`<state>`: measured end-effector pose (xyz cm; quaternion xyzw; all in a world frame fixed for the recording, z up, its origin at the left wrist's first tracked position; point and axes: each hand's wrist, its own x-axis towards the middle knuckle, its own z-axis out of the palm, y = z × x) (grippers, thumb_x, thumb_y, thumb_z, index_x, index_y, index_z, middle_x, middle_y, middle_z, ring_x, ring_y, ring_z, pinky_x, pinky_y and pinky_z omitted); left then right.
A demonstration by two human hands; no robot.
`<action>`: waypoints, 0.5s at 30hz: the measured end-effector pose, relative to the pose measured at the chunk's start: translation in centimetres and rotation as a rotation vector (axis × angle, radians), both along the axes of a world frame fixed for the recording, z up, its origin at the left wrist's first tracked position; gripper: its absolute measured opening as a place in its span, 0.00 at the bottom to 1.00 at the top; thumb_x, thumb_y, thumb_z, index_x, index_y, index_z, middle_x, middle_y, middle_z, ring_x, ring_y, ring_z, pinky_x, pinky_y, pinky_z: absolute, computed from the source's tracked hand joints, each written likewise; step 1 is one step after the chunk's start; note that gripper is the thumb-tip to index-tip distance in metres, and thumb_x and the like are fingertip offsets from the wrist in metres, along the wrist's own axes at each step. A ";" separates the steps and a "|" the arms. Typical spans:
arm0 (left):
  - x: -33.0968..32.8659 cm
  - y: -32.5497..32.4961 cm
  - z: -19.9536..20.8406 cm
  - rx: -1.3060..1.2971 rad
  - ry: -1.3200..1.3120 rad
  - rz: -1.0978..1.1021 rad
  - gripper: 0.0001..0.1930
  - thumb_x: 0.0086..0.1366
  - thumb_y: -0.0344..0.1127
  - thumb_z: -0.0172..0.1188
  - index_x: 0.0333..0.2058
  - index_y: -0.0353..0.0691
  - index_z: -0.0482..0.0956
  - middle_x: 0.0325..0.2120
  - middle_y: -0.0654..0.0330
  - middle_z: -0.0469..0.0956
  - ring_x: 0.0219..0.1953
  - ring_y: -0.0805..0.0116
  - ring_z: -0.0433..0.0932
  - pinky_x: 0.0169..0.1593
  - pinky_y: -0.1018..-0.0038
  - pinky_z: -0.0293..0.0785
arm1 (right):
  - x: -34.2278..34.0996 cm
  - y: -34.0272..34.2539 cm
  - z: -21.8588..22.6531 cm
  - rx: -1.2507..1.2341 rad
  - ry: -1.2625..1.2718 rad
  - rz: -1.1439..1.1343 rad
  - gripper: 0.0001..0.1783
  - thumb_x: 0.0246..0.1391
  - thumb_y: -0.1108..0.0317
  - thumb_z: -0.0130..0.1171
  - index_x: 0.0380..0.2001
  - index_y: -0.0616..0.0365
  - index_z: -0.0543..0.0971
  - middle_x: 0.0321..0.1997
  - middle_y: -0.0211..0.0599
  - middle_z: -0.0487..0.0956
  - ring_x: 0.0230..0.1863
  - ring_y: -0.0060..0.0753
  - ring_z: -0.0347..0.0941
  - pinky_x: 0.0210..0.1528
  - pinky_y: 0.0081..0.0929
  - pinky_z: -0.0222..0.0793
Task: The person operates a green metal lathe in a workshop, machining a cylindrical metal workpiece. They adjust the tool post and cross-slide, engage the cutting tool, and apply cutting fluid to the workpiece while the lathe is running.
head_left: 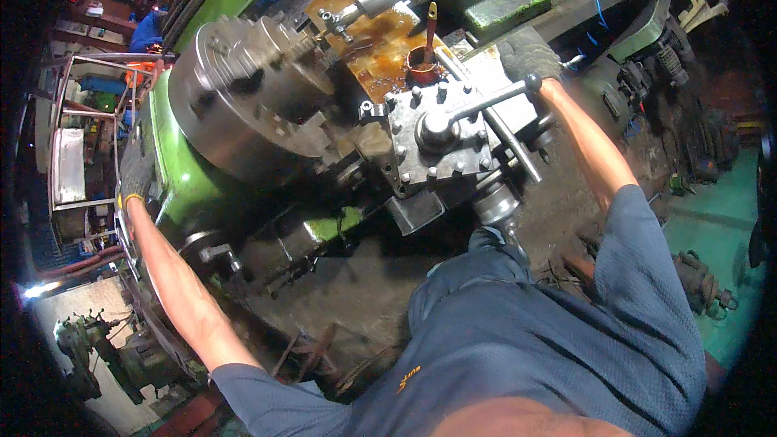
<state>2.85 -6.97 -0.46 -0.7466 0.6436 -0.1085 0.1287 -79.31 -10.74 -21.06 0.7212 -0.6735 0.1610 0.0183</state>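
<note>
Currently holding the gloved left hand [137, 163] and gloved right hand [526, 55] wide apart across a lathe [338, 225]. Reaching with the left along the outer side of the green headstock [180, 180], pointing its fingers away from the body, showing a yellow cuff [131, 199] at the wrist. Not being able to tell gripping from mere resting there. Laying the right, back upward, over the edge of a pale plate [489, 67], just beyond the dark knob [532, 82] of a lever [486, 100]. Not being able to make out any grasp beneath that palm.

Seeing the big steel chuck [243, 89] between the hands, much nearer the left and just inward of the headstock. Seeing also a bolted tool post [441, 154] closer to the body than the right hand and left of its wrist, bearing the lever on top. Noticing an oily brown tray [372, 65] leftward of the right hand, with a red cup [422, 74] near its corner and a brush [432, 26] standing in the cup, handle up. Viewing a green tailstock [506, 2] beyond the right hand, a small crank [217, 252] bodyward of the left, and a rack [71, 163] outward of the left.
</note>
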 end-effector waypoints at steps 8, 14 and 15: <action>-0.3 -0.9 -1.2 -0.018 -0.080 -0.023 0.36 0.69 0.53 0.50 0.69 0.35 0.61 0.67 0.40 0.63 0.69 0.44 0.62 0.70 0.59 0.58 | 0.2 0.2 0.9 0.018 0.052 -0.027 0.24 0.63 0.53 0.44 0.33 0.59 0.85 0.39 0.52 0.83 0.45 0.60 0.77 0.53 0.52 0.70; 5.8 -1.2 -1.3 0.017 -0.117 -0.070 0.37 0.68 0.54 0.49 0.70 0.39 0.60 0.68 0.43 0.63 0.68 0.44 0.64 0.70 0.61 0.58 | 0.5 0.1 0.7 0.103 -0.014 0.013 0.24 0.65 0.49 0.45 0.41 0.56 0.84 0.47 0.52 0.82 0.50 0.59 0.76 0.56 0.50 0.70; 1.5 -5.2 -3.5 0.042 0.075 0.046 0.37 0.68 0.54 0.48 0.71 0.41 0.59 0.68 0.44 0.63 0.69 0.44 0.64 0.70 0.61 0.58 | -1.6 0.4 0.6 0.141 0.014 -0.086 0.25 0.65 0.48 0.45 0.43 0.55 0.83 0.48 0.52 0.81 0.50 0.59 0.76 0.56 0.50 0.70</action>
